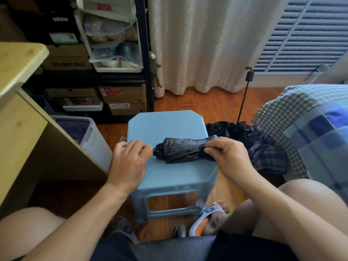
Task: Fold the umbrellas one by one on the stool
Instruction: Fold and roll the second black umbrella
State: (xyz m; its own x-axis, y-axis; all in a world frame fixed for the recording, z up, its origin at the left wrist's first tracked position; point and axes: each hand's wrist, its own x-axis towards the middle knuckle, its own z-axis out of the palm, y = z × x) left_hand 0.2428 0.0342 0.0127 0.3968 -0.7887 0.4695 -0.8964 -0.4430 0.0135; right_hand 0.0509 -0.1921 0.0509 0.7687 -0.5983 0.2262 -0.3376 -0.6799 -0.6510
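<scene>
Wood floor and a pale curtain (203, 44) sit behind a blue stool (165, 125). On it lies a rolled black umbrella (180, 150). The left hand (130, 159) curls round its handle end. The right hand (228, 154) pinches the strap; I think it should pull it snug round the cloth. More unfolded umbrellas (250, 136) wait on the floor.
</scene>
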